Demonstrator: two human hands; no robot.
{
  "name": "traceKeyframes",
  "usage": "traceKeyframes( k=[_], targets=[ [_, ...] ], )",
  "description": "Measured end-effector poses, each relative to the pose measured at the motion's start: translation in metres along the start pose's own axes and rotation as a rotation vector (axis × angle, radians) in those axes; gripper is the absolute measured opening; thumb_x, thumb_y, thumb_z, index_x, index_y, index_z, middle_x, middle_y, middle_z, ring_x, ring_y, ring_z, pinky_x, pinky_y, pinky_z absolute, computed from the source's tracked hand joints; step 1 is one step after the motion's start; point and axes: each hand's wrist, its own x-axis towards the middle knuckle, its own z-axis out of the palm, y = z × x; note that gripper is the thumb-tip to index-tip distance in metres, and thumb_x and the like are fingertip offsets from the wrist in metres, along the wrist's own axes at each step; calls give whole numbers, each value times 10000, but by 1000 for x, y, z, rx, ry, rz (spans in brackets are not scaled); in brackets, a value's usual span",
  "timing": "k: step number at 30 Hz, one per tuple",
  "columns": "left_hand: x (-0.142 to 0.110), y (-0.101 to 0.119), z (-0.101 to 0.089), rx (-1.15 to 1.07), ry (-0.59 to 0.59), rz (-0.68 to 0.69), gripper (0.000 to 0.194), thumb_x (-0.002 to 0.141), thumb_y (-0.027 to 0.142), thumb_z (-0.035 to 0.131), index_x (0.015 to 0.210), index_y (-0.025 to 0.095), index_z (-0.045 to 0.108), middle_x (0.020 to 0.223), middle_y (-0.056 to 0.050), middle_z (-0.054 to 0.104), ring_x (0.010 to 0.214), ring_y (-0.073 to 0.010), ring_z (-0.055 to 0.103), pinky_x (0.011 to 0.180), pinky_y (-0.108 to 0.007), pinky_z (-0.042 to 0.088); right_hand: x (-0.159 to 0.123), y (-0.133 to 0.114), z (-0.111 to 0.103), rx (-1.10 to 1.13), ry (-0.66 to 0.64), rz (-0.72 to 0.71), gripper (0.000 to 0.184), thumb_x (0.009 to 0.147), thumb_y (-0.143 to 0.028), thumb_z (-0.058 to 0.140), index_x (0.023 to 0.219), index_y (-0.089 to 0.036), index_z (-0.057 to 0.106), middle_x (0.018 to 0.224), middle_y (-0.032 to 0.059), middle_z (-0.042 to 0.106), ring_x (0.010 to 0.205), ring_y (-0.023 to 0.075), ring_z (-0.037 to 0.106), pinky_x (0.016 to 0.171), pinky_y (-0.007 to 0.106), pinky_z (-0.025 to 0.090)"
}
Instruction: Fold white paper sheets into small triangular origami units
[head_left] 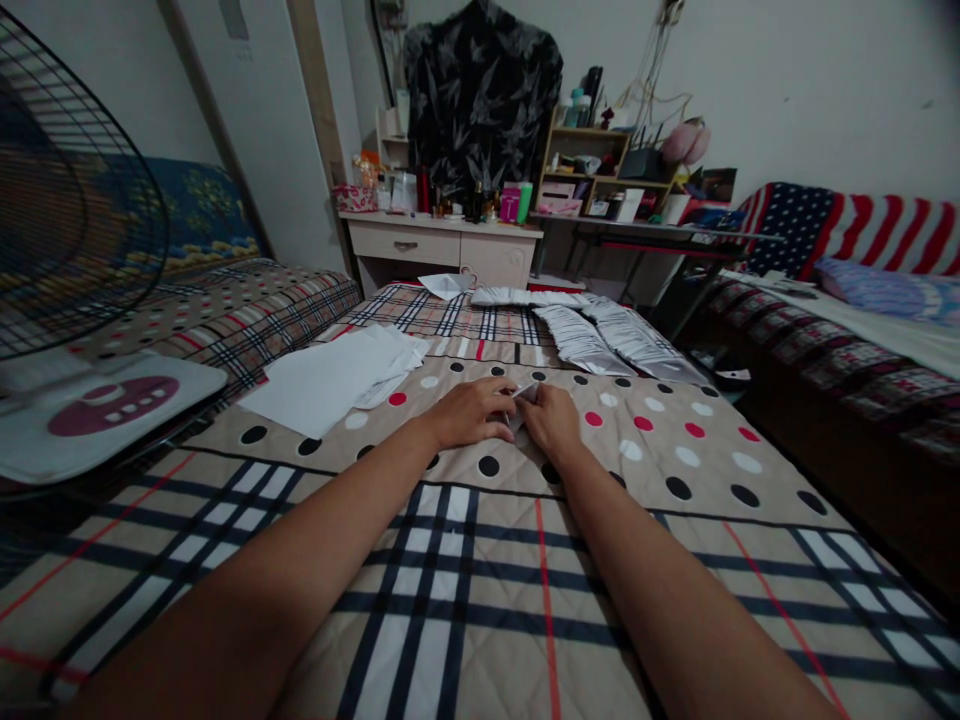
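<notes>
Both my hands meet over the dotted bedspread [489,466] around a small piece of folded white paper [527,391]. My left hand [474,412] has its fingers curled at the paper's left side. On the right side, my right hand [551,420] pinches the paper with its fingers closed. Much of the paper is hidden behind the fingers. To the left lies a loose pile of white paper sheets [337,375]. Beyond my right hand, rows of folded white papers [577,340] lie close together, overlapping.
A fan [75,190] stands at the left beside a white panel with a purple patch [112,405]. Behind the bed are a white dresser [420,240] crowded with bottles and a shelf unit [589,150]. Another bed with a striped cover [885,235] is at the right.
</notes>
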Motion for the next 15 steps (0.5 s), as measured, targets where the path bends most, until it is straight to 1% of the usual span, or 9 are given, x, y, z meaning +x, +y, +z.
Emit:
traceKeyframes(
  k=[3,6,9,11,13,15],
  targets=[
    [-1,-3,1,-25,4,4,256,770,392,727,921,192,675,1263,-100,571,1117,-246,590,928,-361,486,1,4,0,85,-2,-25,326,870,-339,463,781,-146,711,790,110,719,708,191,606,578,281,291],
    [-2,-2,-2,-20,20,32,240,779,339,723,968,200,672,1275,-98,555,1148,-242,570,944,-375,486,4,6,-1,168,-24,-30,340,872,-349,458,744,-146,698,742,90,699,667,174,578,570,273,285],
    [-2,4,-7,95,133,89,126,808,240,678,931,213,688,1382,-97,482,1274,-265,471,1043,-445,416,5,8,0,239,-60,-53,309,845,-326,471,692,-158,680,672,59,668,621,158,558,553,264,277],
    [-1,11,-10,185,218,135,78,827,228,649,889,214,695,1399,-91,472,1310,-279,423,1077,-480,368,5,9,2,249,-65,-54,283,822,-309,483,669,-166,671,633,43,648,595,151,547,540,261,269],
    [-1,16,-12,248,248,173,84,839,242,633,891,216,694,1333,-91,531,1285,-281,433,1060,-483,370,6,10,3,248,-56,-41,278,813,-316,491,658,-168,667,614,37,636,585,149,541,533,258,269],
    [0,19,-11,283,234,194,102,843,235,622,917,214,690,1232,-88,594,1221,-272,473,1019,-465,393,6,11,3,255,-53,-29,310,819,-362,498,644,-165,662,599,35,625,583,151,537,530,256,274]
  ],
)
